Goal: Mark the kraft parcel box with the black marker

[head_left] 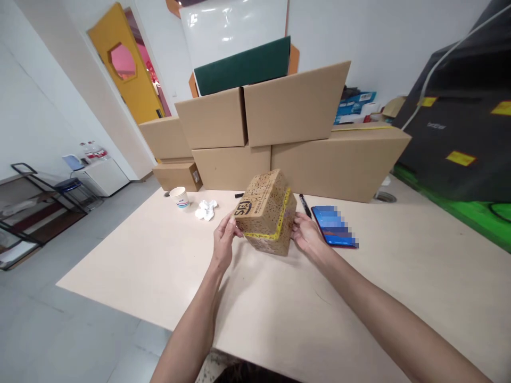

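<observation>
Between my two hands a small brown cardboard box (264, 199) is held tilted over the table. Dark speckles cover its faces, black lettering marks the upper left, and a yellow band runs round the side. My left hand (224, 239) grips the left edge, thumb on the near corner. On the opposite side my right hand (306, 232) is closed against the lower right face, its fingertips partly hidden by the box. To the right of that hand lie a phone with a blurred blue screen (333, 226) and a black pen (305, 205).
Large cardboard boxes (295, 106) are stacked along the table's back, topped by a dark green box (243, 66). A paper cup (179, 197) and crumpled white tissue (206, 209) sit on the left of the pale table (136, 260). A large dark Brother-branded case (451, 122) stands at right.
</observation>
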Demonstrator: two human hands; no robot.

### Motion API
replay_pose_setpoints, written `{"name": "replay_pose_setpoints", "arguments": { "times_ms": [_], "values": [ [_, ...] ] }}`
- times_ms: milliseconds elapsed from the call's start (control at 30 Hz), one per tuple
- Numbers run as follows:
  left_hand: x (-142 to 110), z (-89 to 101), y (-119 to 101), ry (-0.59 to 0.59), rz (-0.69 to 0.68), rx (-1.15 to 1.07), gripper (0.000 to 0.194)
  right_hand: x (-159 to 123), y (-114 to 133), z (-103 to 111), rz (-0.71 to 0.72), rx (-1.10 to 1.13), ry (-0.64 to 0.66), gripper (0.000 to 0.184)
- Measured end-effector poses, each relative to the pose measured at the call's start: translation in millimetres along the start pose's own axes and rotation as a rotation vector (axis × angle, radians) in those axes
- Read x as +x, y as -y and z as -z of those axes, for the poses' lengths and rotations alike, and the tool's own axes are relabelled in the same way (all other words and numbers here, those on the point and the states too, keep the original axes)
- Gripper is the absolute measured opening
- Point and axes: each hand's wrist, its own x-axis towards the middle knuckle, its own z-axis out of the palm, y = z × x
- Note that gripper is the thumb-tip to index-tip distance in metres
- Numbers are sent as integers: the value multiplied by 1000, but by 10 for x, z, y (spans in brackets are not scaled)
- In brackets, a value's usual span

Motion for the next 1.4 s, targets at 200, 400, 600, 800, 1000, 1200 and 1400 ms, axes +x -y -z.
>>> {"name": "replay_pose_setpoints", "arguments": {
  "times_ms": [200, 400, 600, 800, 1000, 1200, 1400],
  "values": [
    [-41, 14, 30, 125, -138, 190, 51, -190, 91, -169, -163, 1, -27, 16],
    [-62, 75, 87, 275, -197, 110, 58, -422, 355, -331, -264, -26, 109, 15],
    [-39, 145, -99, 251, -353, 95, 63, -607, 653, -399, -77, -165, 240, 51],
    [3, 182, -120, 236, -362, 83, 64, -740, 777, -419, 150, -218, 311, 68],
    [-23, 154, -118, 296, -362, -32, 68, -794, 859, -392, 322, -237, 250, 57],
    [-100, 138, -189, 315, -314, -3, 69, -893, 854, -422, 511, -250, 203, 46],
    [-138, 77, -15, 405, -110, 11, 81, -831, 771, -461, 442, -242, 167, 50]
  ]
}}
